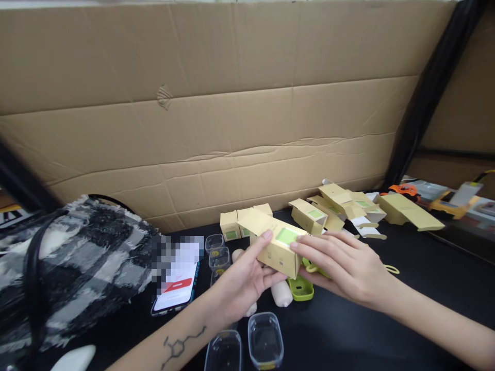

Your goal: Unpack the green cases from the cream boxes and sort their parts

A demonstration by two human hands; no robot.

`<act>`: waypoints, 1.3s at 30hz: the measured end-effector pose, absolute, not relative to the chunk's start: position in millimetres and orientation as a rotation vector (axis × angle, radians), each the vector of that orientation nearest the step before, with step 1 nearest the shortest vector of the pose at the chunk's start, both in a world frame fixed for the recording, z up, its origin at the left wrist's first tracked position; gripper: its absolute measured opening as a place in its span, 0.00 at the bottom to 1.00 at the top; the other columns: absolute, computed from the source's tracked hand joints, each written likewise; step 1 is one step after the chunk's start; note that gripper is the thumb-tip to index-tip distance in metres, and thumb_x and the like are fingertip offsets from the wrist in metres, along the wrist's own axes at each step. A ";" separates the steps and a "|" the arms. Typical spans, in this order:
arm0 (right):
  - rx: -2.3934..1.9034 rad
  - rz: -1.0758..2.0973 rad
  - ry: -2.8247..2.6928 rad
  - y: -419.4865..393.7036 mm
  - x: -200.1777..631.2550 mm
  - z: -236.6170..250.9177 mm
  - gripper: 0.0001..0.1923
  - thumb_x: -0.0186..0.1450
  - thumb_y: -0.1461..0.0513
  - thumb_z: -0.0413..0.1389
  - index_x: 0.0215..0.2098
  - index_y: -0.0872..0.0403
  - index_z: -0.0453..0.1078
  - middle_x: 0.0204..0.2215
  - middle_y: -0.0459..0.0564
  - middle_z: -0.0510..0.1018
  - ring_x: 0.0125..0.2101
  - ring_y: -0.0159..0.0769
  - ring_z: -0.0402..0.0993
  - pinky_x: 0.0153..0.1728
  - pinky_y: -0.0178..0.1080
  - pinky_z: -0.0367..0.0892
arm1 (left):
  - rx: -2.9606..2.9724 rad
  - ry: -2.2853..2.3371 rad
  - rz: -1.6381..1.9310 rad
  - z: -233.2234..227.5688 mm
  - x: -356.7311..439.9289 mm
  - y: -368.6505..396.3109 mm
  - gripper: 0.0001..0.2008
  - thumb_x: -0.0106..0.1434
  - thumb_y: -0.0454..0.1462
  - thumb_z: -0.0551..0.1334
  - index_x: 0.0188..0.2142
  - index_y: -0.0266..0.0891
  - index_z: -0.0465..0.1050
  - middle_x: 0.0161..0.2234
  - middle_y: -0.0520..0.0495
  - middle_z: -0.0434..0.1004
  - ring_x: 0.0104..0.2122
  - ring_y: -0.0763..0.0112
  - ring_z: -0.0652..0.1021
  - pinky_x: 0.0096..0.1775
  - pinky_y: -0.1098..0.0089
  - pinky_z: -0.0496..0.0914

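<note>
A small tan cardboard box (279, 260) with a green label is held above the black table, tilted, its far flap raised. My left hand (247, 281) grips it from the left and below, thumb on top. On the right end of the box lie the fingers of my right hand (348, 265), with the thumb underneath. Beneath the hands are a lime-green case (301, 289) and a pale rounded piece (281, 293), partly covered. Clear plastic containers (265, 340) stand nearer to me, below my left hand.
Several opened tan boxes (309, 216) lie at the back right, with closed ones (231, 225) against the cardboard wall (232, 118). A phone (176, 291) and a black-and-white checked bag (93, 257) are on the left. More clear containers (219, 257) stand beside the phone.
</note>
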State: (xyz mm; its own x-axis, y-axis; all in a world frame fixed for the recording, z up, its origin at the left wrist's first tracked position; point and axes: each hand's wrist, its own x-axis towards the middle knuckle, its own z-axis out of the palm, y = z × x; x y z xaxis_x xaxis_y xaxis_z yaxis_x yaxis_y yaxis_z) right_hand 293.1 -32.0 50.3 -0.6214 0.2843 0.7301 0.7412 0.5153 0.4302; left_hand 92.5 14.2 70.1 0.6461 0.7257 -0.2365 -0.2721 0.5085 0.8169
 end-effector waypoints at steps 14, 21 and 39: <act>-0.746 -0.998 -2.035 -30.6 298.8 44.5 0.09 0.62 0.63 0.58 0.41 0.47 0.69 0.34 0.48 0.82 0.34 0.38 0.78 0.36 0.44 0.73 | 0.867 0.709 0.812 69.7 87.4 26.6 0.21 0.63 0.47 0.59 0.49 0.34 0.71 0.41 0.40 0.79 0.34 0.68 0.78 0.34 0.73 0.73; -0.633 -1.012 -2.285 -39.0 288.5 45.9 0.13 0.66 0.65 0.51 0.45 0.52 0.73 0.36 0.49 0.82 0.38 0.40 0.78 0.41 0.44 0.73 | 1.071 0.778 1.049 65.5 92.8 19.9 0.16 0.55 0.40 0.68 0.42 0.35 0.74 0.40 0.41 0.80 0.35 0.63 0.79 0.36 0.68 0.72; -1.340 -1.190 -2.162 8.7 359.4 62.2 0.10 0.67 0.62 0.49 0.33 0.50 0.73 0.31 0.47 0.81 0.33 0.40 0.75 0.31 0.39 0.65 | 0.831 0.798 0.938 87.2 80.2 36.1 0.29 0.63 0.50 0.57 0.54 0.31 0.58 0.46 0.31 0.73 0.42 0.57 0.77 0.46 0.60 0.70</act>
State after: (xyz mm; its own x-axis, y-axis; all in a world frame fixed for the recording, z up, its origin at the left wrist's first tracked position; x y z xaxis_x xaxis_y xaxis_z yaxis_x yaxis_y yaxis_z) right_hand 359.4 8.7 62.2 -0.5020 0.5759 0.6452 0.8533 0.2081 0.4781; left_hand 80.2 36.1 87.2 0.3709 0.9042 -0.2121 -0.3545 0.3489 0.8675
